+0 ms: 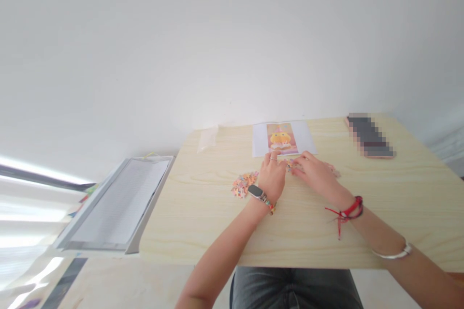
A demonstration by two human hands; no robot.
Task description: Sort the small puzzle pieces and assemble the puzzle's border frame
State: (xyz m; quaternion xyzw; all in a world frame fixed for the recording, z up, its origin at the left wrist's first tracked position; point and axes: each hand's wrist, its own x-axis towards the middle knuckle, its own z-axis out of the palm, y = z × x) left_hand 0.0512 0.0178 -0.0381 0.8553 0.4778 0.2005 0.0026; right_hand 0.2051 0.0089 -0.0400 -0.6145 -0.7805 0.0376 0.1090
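Note:
Both hands rest on a light wooden table [203, 222]. My left hand [272, 176], with a watch and a bead bracelet at the wrist, and my right hand [314, 173], with a red cord at the wrist, meet fingertip to fingertip over small pinkish puzzle pieces [292, 164]. The fingers hide how the pieces are held. A heap of loose puzzle pieces [243, 184] lies just left of my left hand. Beyond the hands lies a white sheet with a picture of a yellow figure [281, 138].
A phone [369, 136] lies at the far right of the table. A clear plastic bag [208, 138] sits near the table's back left corner. Left of the table stands a grey tray-like frame [119, 205]. A white wall rises behind.

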